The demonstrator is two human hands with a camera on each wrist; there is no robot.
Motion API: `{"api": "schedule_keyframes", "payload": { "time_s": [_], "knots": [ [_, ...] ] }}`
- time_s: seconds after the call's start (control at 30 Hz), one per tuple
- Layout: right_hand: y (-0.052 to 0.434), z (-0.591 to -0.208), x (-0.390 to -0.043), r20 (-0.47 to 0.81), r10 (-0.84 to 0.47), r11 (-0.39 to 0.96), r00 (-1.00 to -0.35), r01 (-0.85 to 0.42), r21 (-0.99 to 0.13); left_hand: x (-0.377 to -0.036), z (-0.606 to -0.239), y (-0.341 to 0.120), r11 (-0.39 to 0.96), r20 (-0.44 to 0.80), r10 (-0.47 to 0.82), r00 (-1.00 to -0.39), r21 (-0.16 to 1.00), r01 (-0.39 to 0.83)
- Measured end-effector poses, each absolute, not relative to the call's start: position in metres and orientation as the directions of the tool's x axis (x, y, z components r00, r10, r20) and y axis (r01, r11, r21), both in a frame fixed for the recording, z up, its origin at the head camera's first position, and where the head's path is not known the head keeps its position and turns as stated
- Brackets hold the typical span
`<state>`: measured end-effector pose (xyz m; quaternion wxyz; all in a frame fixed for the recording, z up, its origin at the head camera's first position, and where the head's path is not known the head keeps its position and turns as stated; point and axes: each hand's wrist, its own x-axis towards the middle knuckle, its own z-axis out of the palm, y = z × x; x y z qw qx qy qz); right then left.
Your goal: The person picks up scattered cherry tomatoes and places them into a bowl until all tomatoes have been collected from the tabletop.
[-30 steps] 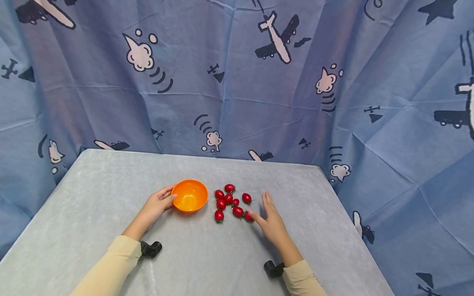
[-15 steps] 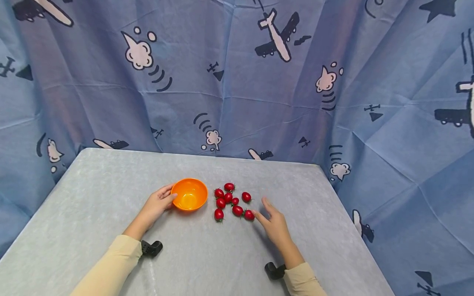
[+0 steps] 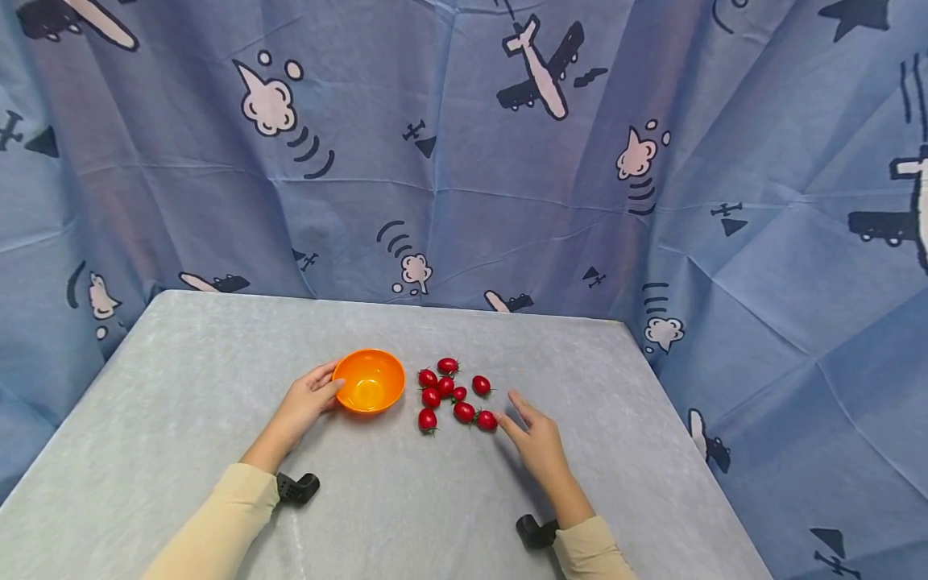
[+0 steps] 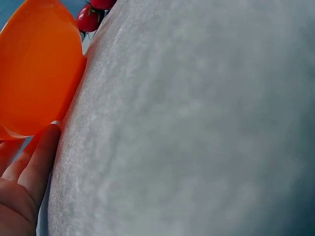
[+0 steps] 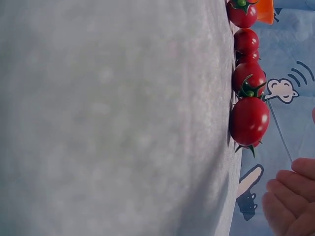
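“Orange bowl (image 3: 389, 383) first: where is it from each grip?”

“Just right of the left grip (image 3: 303, 405), which pinches its rim, thumb over the edge. From the right grip (image 3: 540, 445) it's well off to the left, beyond the tomatoes (image 3: 445, 387).”

“And what's in the right grip?”

“Nothing; thumb and fingers stand wide apart, fairly straight.”

“Which tomato lies closest?”

“The nearest tomato (image 3: 486, 420) sits at that thumb's tip, on its left (touching or merely close, I can't tell). The left grip is much farther away.”

“How does it lie?”

“On the surface (image 3: 391, 499), long axis roughly sideways, I'd judge.”

“The hand's pose?”

“Forearm slanting in from behind and right, fingers pointing forward and left, palm seemingly turned toward the tomatoes.”
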<state>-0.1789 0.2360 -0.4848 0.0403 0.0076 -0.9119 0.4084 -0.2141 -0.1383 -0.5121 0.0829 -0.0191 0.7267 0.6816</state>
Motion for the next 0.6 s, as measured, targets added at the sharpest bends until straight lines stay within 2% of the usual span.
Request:
{"api": "schedule_keyframes", "payload": {
  "time_s": [0.37,0.6],
  "knots": [
    [0.2344,-0.4845,-0.1772,0.08,0.048,0.621,-0.996,-0.033,-0.783,-0.2133,-0.5128,-0.1393,0.087,-0.165,0.085,-0.983,0.984,-0.158],
    [0.2317,-0.4828,-0.1772,0.021,0.079,0.573,-0.997,0.028,-0.819,-0.2134,-0.5141,-0.1403,0.079,-0.179,0.086,-0.98,0.982,-0.172]
  ]
}}
